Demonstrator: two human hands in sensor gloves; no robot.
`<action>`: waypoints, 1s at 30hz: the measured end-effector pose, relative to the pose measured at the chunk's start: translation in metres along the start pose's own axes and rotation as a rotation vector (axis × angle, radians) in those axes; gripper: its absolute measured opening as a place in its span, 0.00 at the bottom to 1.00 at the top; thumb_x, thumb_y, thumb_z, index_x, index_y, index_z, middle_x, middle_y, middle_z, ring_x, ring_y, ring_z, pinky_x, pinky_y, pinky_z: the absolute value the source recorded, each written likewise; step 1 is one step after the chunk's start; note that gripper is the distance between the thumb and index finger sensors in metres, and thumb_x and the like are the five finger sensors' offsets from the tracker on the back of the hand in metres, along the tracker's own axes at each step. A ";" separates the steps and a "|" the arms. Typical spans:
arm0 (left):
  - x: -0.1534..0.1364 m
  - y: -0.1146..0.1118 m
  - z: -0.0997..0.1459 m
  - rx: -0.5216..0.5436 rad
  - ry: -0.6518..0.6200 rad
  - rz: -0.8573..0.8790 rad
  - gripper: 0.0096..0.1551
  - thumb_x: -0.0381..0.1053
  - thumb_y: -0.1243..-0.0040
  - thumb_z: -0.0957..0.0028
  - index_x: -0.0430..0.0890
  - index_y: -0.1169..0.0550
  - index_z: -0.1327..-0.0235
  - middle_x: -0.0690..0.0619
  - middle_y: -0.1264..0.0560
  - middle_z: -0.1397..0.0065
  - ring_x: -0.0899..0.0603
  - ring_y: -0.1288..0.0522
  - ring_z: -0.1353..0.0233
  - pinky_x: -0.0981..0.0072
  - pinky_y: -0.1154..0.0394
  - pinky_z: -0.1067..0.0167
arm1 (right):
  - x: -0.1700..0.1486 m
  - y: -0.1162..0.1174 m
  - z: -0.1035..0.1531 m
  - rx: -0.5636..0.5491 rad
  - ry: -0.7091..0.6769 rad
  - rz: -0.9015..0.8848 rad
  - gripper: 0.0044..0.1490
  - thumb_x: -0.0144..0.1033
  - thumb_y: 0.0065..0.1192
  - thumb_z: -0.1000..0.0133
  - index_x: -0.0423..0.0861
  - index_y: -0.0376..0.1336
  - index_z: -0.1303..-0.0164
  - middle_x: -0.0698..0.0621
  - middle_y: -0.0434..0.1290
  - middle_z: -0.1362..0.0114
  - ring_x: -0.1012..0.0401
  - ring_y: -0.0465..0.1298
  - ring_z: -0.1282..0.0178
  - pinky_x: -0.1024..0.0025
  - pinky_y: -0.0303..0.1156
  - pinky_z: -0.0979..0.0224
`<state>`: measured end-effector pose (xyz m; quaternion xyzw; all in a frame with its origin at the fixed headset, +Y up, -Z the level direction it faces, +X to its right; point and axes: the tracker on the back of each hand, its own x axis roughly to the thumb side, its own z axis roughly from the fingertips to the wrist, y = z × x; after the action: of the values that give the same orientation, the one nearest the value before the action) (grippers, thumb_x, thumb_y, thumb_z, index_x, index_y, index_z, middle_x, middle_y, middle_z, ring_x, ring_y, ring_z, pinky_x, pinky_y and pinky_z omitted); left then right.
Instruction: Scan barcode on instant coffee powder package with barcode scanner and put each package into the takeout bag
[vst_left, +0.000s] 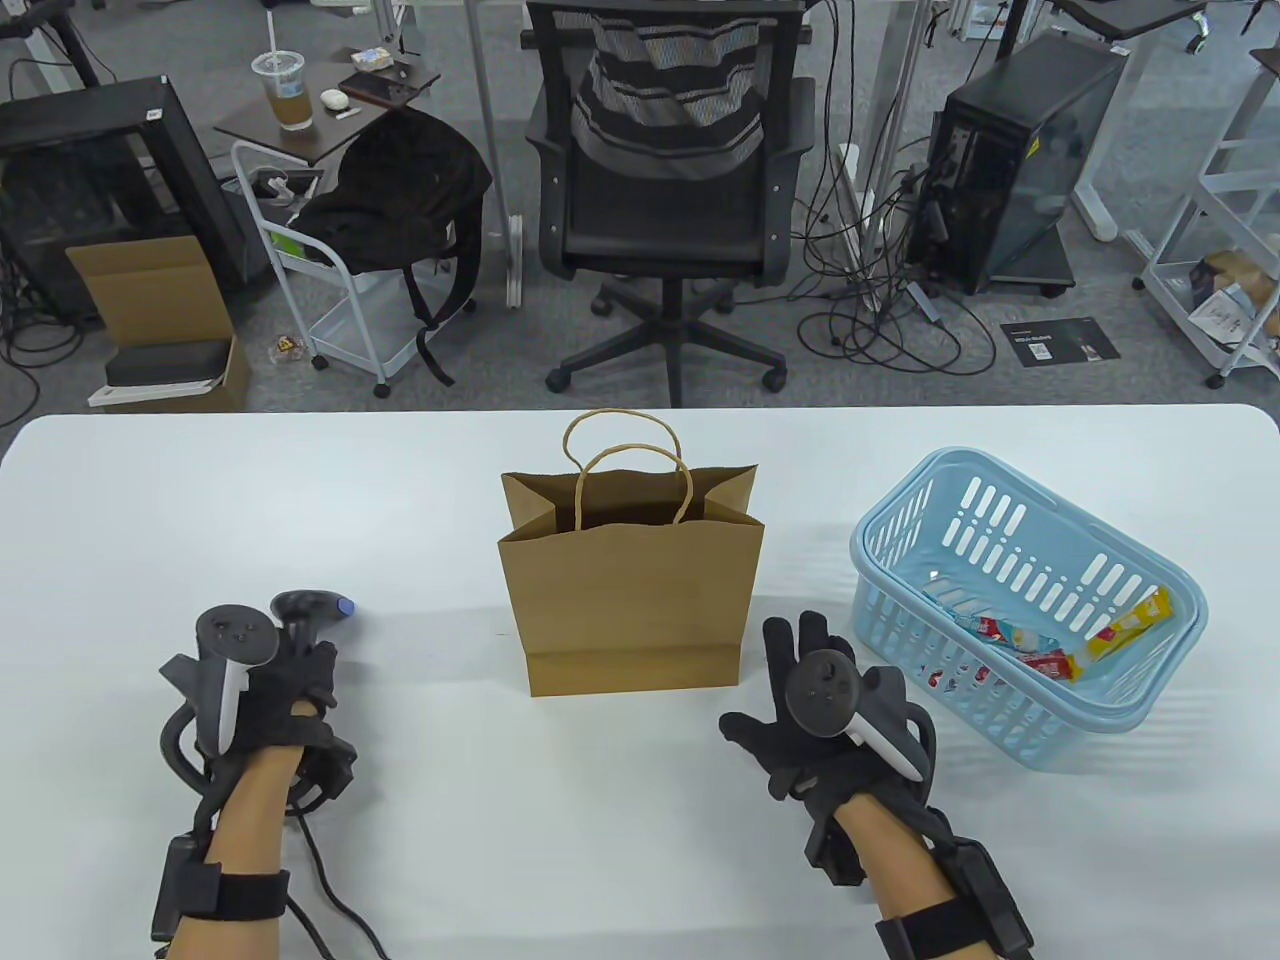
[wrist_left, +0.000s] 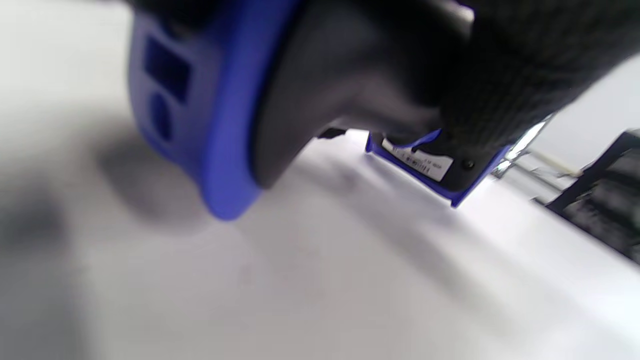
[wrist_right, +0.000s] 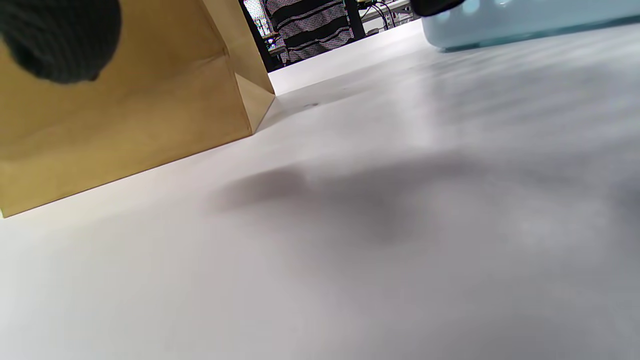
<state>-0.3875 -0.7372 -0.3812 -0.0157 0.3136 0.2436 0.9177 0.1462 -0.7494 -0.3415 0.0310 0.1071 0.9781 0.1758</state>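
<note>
A: Status?

B: Start of a cycle. My left hand (vst_left: 262, 690) grips the barcode scanner (vst_left: 305, 612) low over the table (vst_left: 640, 860), head pointing away and right, handle running back toward me. My right hand (vst_left: 820, 715) is flat, fingers spread, holding nothing.

A: Packages?

B: Coffee packages (vst_left: 1040, 645) lie in the blue basket (vst_left: 900, 560), right of the takeout bag (vst_left: 630, 590). Yellow one angles up-right. Next I'd say: right hand picks one, barcode facing the scanner.
</note>
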 end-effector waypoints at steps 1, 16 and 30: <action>0.003 0.005 0.004 0.026 -0.033 0.042 0.41 0.73 0.33 0.50 0.55 0.29 0.27 0.59 0.23 0.36 0.43 0.23 0.33 0.52 0.29 0.31 | 0.000 0.000 0.000 -0.007 -0.003 -0.004 0.69 0.74 0.57 0.46 0.61 0.20 0.18 0.39 0.22 0.11 0.35 0.40 0.11 0.38 0.48 0.13; 0.024 0.075 0.074 0.002 -0.609 0.737 0.42 0.69 0.23 0.58 0.54 0.30 0.36 0.59 0.20 0.39 0.48 0.12 0.49 0.54 0.17 0.47 | 0.000 -0.001 0.001 -0.003 0.005 0.001 0.68 0.75 0.57 0.46 0.61 0.21 0.18 0.38 0.25 0.10 0.36 0.45 0.11 0.39 0.51 0.14; 0.047 0.054 0.083 -0.367 -0.986 0.994 0.28 0.59 0.24 0.51 0.57 0.20 0.37 0.53 0.24 0.25 0.45 0.12 0.41 0.58 0.16 0.50 | 0.001 0.000 0.001 0.007 -0.032 -0.020 0.66 0.75 0.60 0.48 0.72 0.22 0.21 0.41 0.21 0.10 0.31 0.43 0.12 0.36 0.51 0.14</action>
<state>-0.3328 -0.6541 -0.3347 0.0867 -0.2125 0.6595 0.7158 0.1454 -0.7484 -0.3405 0.0463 0.1078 0.9753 0.1872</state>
